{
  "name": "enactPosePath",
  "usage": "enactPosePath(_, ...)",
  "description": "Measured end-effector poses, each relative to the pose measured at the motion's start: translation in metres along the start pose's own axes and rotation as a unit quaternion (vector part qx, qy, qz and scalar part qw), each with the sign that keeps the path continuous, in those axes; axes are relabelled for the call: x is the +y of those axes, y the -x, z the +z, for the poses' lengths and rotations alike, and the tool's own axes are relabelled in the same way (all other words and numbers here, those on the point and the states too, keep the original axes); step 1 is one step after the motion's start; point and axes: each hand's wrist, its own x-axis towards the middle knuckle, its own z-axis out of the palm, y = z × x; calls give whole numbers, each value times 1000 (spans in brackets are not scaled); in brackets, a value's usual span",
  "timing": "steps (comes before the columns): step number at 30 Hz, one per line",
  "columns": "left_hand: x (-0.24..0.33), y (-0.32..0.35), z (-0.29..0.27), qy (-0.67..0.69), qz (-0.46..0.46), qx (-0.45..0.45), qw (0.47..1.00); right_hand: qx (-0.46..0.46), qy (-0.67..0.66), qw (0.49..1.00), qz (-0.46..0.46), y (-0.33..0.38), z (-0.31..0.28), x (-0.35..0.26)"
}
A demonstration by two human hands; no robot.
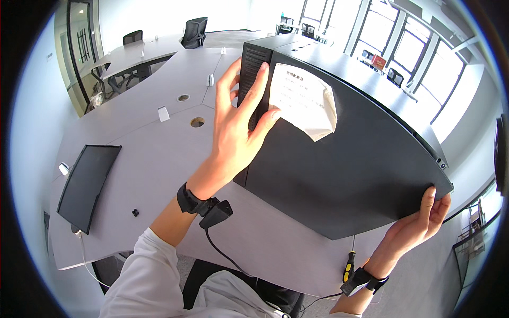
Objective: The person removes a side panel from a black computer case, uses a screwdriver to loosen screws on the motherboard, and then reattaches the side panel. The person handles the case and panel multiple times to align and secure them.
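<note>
A large black computer case (339,175) is tilted above the desk, with its broad side panel facing me. My left hand (238,119) grips its slatted end; the fingers reach round the edge and the thumb presses by a creased white paper (305,100). The paper lies against the panel and carries print. At the far right, my right hand (424,217) holds the opposite lower corner, fingers curled behind it. Just below the case, a black and yellow screwdriver (349,266) lies near the desk's front edge, closest to my right wrist. Both wrists wear black straps with cabled boxes.
A dark monitor (89,183) sits on the left of the grey desk (159,196), its white cable trailing over the edge. Two small black pieces (135,212) lie near it. Round cable holes (197,122) open in the desktop. Office chairs (194,33) and another desk stand farther back.
</note>
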Motion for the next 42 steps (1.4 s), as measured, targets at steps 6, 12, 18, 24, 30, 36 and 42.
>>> enactPosePath(6, -5, 4, 3, 3, -3, 5, 1000, 5, 28, 999, -33, 3, 2, 5)
enactPosePath(12, -9, 8, 7, -7, -2, 7, 1000, 7, 22, 999, -24, 2, 4, 13)
enactPosePath(18, -12, 9, 11, -4, 7, 25, 1000, 4, 59, 995, -84, 1, 6, 19)
enactPosePath(24, -15, 8, 14, -16, 17, 32, 999, 40, 91, 987, -130, 2, 13, 24)
enactPosePath(30, -13, 6, 14, -18, 0, 31, 999, 35, 95, 987, -123, 0, 19, 25)
enactPosePath(36, -27, -5, 8, 124, -89, 15, 988, -24, 96, 989, -112, -6, 22, 26)
enactPosePath(42, -41, -37, -1, 253, -64, -38, 965, -53, 265, 947, -172, -12, 24, 25)
